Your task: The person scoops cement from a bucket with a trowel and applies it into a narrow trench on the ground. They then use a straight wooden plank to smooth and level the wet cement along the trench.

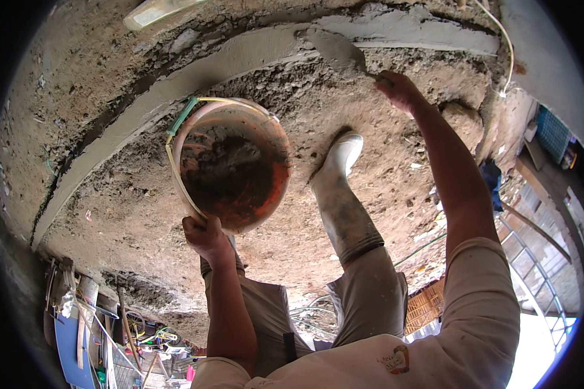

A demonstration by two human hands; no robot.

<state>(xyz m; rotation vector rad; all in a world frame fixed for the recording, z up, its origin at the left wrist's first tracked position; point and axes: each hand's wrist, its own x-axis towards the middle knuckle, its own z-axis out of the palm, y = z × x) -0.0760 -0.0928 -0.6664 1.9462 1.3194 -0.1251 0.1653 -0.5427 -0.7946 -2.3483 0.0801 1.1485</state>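
The right hand (399, 92) grip is closed around the trowel (342, 54) handle; the left hand (207, 240) grip is closed at the bucket's (278, 185) near rim. The blade overlaps the grey strip's (253, 48) near edge; the bucket is near that edge.

You get soft daylight on the ground (130, 230), with white glare (535, 347) near right. Your bucket (277, 178) looks dark inside. Edges bend into black.
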